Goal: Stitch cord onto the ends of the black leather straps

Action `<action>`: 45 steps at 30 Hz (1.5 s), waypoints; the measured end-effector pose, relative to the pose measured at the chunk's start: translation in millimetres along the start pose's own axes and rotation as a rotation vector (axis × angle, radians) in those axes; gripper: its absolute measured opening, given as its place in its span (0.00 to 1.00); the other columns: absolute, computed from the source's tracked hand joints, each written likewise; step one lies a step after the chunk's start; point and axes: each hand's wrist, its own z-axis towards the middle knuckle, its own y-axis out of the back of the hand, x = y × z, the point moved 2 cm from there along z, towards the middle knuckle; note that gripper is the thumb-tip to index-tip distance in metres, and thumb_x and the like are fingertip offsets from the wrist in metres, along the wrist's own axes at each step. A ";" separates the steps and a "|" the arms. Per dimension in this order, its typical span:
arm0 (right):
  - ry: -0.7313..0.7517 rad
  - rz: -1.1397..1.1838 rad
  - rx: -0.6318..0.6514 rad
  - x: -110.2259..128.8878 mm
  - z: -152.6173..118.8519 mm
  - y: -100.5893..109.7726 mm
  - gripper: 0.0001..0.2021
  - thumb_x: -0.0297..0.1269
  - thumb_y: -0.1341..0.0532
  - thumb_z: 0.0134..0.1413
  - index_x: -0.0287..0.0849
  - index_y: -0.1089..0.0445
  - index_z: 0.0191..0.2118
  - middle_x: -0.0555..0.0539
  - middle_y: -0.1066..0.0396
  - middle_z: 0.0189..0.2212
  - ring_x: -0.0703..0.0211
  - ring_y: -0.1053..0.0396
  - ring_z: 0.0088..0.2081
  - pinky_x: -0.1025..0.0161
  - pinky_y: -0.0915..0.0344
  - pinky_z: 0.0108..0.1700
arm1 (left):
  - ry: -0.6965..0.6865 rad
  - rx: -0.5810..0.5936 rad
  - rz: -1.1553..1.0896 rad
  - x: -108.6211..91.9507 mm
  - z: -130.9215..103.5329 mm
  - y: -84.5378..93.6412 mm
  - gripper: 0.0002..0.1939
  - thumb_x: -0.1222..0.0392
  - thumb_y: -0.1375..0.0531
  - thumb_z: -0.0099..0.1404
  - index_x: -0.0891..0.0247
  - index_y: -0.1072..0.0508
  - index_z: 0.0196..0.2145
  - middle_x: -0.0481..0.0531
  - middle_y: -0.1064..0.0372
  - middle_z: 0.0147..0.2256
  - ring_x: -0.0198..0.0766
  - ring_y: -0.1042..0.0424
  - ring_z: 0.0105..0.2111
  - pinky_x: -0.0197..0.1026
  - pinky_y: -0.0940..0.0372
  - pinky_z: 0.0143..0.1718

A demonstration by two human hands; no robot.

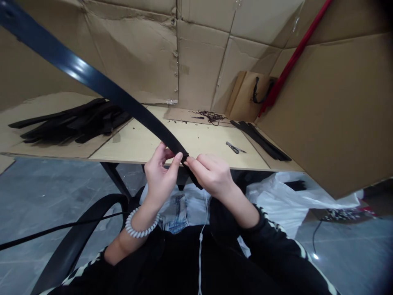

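Note:
A long, dark, glossy strap (123,100) with a hole near its far end curves from the upper left down to my hands, over the table's front edge. My left hand (162,170) is closed on it, thumb on top and fingers underneath. My right hand (210,172) pinches at the same spot, where a small dark band seems to cross the strap; the fingertips hide the detail. Below my hands the strap's short end hangs over my lap. Small thread snips (235,148) lie on the table beyond my right hand.
Black strips are piled on the left (82,121), and a few strips (260,139) lie on the right. At the back are a tangle of dark threads (213,117) and a brown paper bag (248,94). Cardboard walls (202,61) enclose the table (138,141). A red strip (296,57) hangs right.

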 end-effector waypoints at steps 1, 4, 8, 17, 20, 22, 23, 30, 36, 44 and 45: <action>0.048 -0.015 -0.006 -5.5 1.7 2.2 0.10 0.29 0.42 0.64 0.38 0.25 0.32 0.49 0.33 0.21 0.62 0.41 0.24 0.63 0.43 0.28 | -0.010 0.027 0.022 -0.3 -0.4 1.3 0.20 0.61 0.35 0.62 0.65 0.30 0.52 0.50 0.25 0.36 0.35 0.25 0.34 0.38 0.29 0.41; 0.097 -0.005 0.023 -17.7 4.9 6.3 0.12 0.32 0.43 0.65 0.40 0.25 0.33 0.50 0.34 0.21 0.63 0.41 0.23 0.64 0.43 0.28 | -0.033 0.089 0.050 -1.8 -0.7 5.1 0.22 0.61 0.35 0.62 0.64 0.30 0.54 0.51 0.25 0.38 0.36 0.25 0.36 0.37 0.28 0.42; -0.010 0.182 0.115 -26.9 4.7 7.8 0.12 0.34 0.44 0.66 0.38 0.24 0.35 0.49 0.32 0.23 0.64 0.37 0.25 0.65 0.40 0.29 | -0.023 0.166 0.014 -5.0 0.6 9.4 0.23 0.62 0.35 0.62 0.64 0.29 0.55 0.52 0.24 0.40 0.36 0.24 0.37 0.38 0.28 0.44; -0.204 0.651 0.151 -39.0 -2.0 9.7 0.06 0.32 0.39 0.60 0.39 0.26 0.33 0.52 0.31 0.23 0.68 0.39 0.23 0.68 0.41 0.28 | 0.074 0.258 -0.093 -15.0 1.2 16.2 0.25 0.62 0.34 0.60 0.64 0.29 0.55 0.55 0.24 0.43 0.36 0.25 0.38 0.38 0.29 0.45; -0.268 0.760 0.162 -40.5 -4.7 9.8 0.05 0.32 0.38 0.59 0.40 0.26 0.33 0.53 0.31 0.23 0.69 0.41 0.22 0.68 0.42 0.26 | 0.145 0.286 -0.142 -19.1 0.4 18.9 0.25 0.62 0.32 0.59 0.64 0.28 0.54 0.54 0.24 0.40 0.35 0.26 0.35 0.37 0.28 0.42; -0.301 0.848 0.154 -40.0 -5.9 9.6 0.04 0.32 0.37 0.58 0.40 0.25 0.33 0.53 0.31 0.23 0.70 0.42 0.21 0.69 0.43 0.25 | 0.174 0.310 -0.183 -22.1 -0.5 20.5 0.25 0.63 0.32 0.58 0.63 0.27 0.53 0.52 0.24 0.37 0.34 0.26 0.34 0.36 0.28 0.39; -0.314 0.903 0.144 -39.3 -6.5 9.4 0.04 0.33 0.37 0.57 0.40 0.25 0.33 0.53 0.32 0.23 0.70 0.42 0.21 0.69 0.43 0.24 | 0.174 0.318 -0.207 -23.8 -1.0 21.3 0.24 0.63 0.32 0.58 0.62 0.26 0.53 0.51 0.24 0.36 0.34 0.26 0.34 0.35 0.28 0.38; -0.490 1.341 0.133 -31.1 -21.7 -8.1 0.04 0.36 0.34 0.54 0.43 0.23 0.31 0.55 0.38 0.21 0.71 0.46 0.20 0.70 0.50 0.20 | 0.216 0.344 -0.383 -32.1 -7.0 19.5 0.25 0.65 0.31 0.57 0.58 0.25 0.53 0.54 0.23 0.41 0.37 0.24 0.37 0.34 0.27 0.37; -0.720 1.724 0.087 -6.4 -24.9 -31.4 0.16 0.49 0.30 0.45 0.42 0.31 0.23 0.53 0.35 0.21 0.67 0.38 0.22 0.68 0.40 0.24 | 0.269 0.287 -0.511 -42.7 -11.3 9.2 0.21 0.61 0.30 0.56 0.58 0.23 0.49 0.51 0.24 0.34 0.35 0.25 0.31 0.34 0.26 0.34; -1.040 1.997 -0.065 25.5 -31.6 -54.1 0.17 0.48 0.30 0.43 0.45 0.37 0.27 0.56 0.41 0.18 0.67 0.46 0.18 0.67 0.42 0.21 | 0.305 0.159 -0.556 -48.5 -16.7 -5.1 0.16 0.59 0.30 0.55 0.60 0.24 0.42 0.48 0.28 0.30 0.32 0.28 0.28 0.32 0.28 0.27; -1.081 1.975 -0.073 28.0 -33.4 -58.2 0.17 0.49 0.32 0.44 0.46 0.37 0.27 0.56 0.43 0.18 0.67 0.48 0.18 0.67 0.43 0.20 | 0.304 0.143 -0.547 -47.8 -17.2 -6.7 0.16 0.59 0.31 0.56 0.60 0.25 0.43 0.48 0.27 0.31 0.32 0.28 0.28 0.32 0.28 0.28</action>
